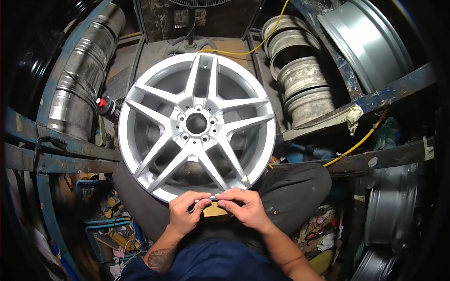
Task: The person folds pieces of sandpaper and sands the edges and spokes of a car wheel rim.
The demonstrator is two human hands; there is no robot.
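A silver alloy wheel (198, 122) with paired spokes lies face up in front of me, its near rim close to my lap. My left hand (188, 210) is at the rim's near edge, thumb and index finger pinched together. Just to its right, my right hand (241, 205) is pinched in the same way, the fingertips of both hands almost meeting. Whatever lies between the fingers is too small to make out. Below the fingertips, a yellowish piece (214, 210) shows between the two hands. A small pale patch (244, 178) sits on the lower right spoke end.
Stacked wheels (303, 77) stand at the right, with metal barrels (77, 89) at the left. A bottle with a red cap (108, 107) stands left of the wheel. A yellow hose (357, 144) crosses the right side. Blue baskets (89, 187) hold scraps at lower left.
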